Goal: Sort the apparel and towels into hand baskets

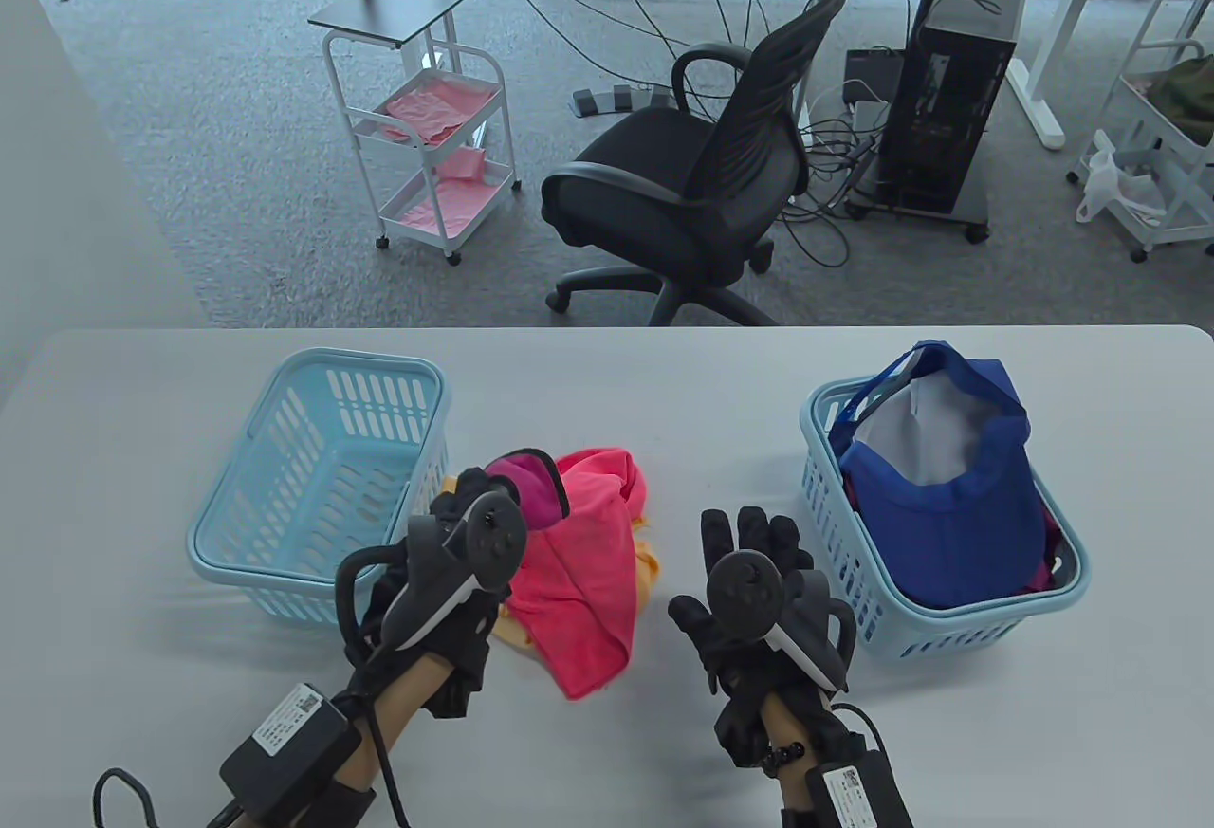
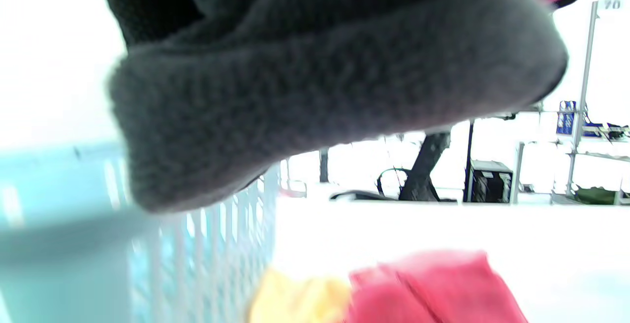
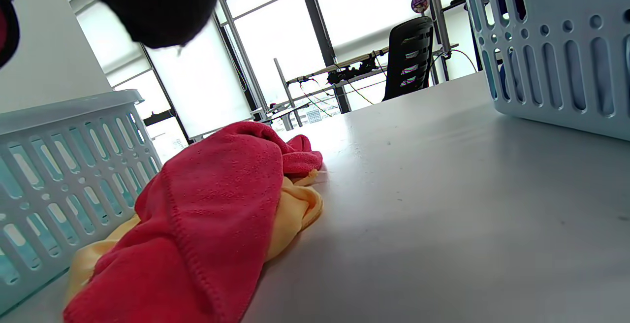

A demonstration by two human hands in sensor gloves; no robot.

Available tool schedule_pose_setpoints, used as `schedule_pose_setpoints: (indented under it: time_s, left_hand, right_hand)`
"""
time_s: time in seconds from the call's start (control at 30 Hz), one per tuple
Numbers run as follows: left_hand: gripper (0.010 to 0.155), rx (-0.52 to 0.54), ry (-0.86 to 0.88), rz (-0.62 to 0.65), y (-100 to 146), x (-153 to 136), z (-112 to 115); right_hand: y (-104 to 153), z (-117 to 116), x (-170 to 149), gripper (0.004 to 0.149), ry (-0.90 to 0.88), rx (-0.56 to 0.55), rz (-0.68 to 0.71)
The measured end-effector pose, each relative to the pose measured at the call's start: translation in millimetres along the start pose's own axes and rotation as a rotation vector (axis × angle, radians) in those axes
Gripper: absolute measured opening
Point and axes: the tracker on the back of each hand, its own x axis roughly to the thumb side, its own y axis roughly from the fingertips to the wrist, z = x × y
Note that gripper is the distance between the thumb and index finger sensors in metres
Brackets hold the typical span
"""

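My left hand (image 1: 479,510) grips a magenta garment with black trim (image 1: 531,487) and holds it just above the cloth pile, beside the empty left basket (image 1: 285,534). In the left wrist view the garment's grey fleecy side (image 2: 334,96) fills the top, blurred. A red towel (image 1: 583,581) lies on a yellow cloth (image 1: 648,572) in the middle of the table. Both also show in the right wrist view, the towel (image 3: 211,224) over the cloth (image 3: 295,209). My right hand (image 1: 754,548) is open and empty, fingers spread, between the pile and the right basket (image 1: 958,624).
The right basket holds a blue cap (image 1: 948,506) over other clothes. The left basket's slotted wall (image 3: 59,155) stands close behind the pile. An office chair (image 1: 702,174) and a white cart (image 1: 436,155) stand on the floor beyond the table's far edge.
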Motion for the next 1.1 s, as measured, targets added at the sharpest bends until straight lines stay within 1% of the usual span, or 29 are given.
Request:
schedule_pose_setpoints:
  time_s: [0.07,0.17,0.27,0.43,0.6,0.67,0.7,0.73,0.77,0.87,0.93,1.03,1.1]
  left_hand:
    - [0.061,0.022,-0.019,-0.035,-6.8,-14.0,-17.8]
    - [0.061,0.011,-0.020,-0.127,-23.0,-38.5,-30.3]
    - [0.061,-0.028,-0.030,-0.199,-38.4,-58.7,-29.3]
    - [0.062,-0.099,-0.056,-0.305,-58.5,-83.6,-13.2]
    - [0.066,-0.160,-0.132,-0.337,-72.6,-89.7,6.2]
    - [0.074,-0.194,-0.134,-0.357,-76.9,-91.8,16.4]
    - [0.082,-0.224,-0.136,-0.359,-78.3,-92.4,20.3]
    - [0.088,-0.286,-0.136,-0.356,-80.4,-93.2,25.9]
    - [0.092,-0.317,-0.131,-0.355,-81.1,-93.6,28.7]
    - [0.095,-0.323,-0.117,-0.357,-81.0,-94.7,33.0]
    - [0.094,-0.301,-0.112,-0.342,-79.3,-92.9,30.1]
    - [0.095,-0.263,-0.087,-0.266,-75.4,-77.7,20.8]
    - [0.096,-0.236,-0.080,-0.169,-71.0,-56.8,13.9]
  right_hand:
    - [0.3,-0.2,0.1,0.088,-0.003,0.002,0.003]
    - [0.9,-0.3,0.4,0.088,-0.006,0.000,0.006]
    - [1.2,-0.6,0.4,0.088,-0.013,-0.003,0.007]
    - [1.1,-3.2,0.8,0.088,-0.015,0.004,0.008]
    - [-0.2,-5.5,-1.8,0.088,-0.017,0.015,-0.004]
    - [-0.7,-5.3,-3.6,0.088,-0.020,0.015,-0.009]
    - [-0.8,-5.2,-4.3,0.088,-0.021,0.015,-0.011]
    - [-0.9,-5.0,-5.5,0.088,-0.024,0.014,-0.014]
    - [-0.8,-5.0,-6.1,0.088,-0.025,0.014,-0.016]
    - [-0.6,-4.9,-6.7,0.088,-0.033,0.023,-0.018]
    - [-0.8,-4.9,-6.5,0.088,-0.037,0.023,-0.018]
    - [-1.1,-5.2,-6.2,0.088,-0.040,0.029,-0.017]
    - [-0.9,-5.0,-6.2,0.088,-0.039,0.030,-0.017]
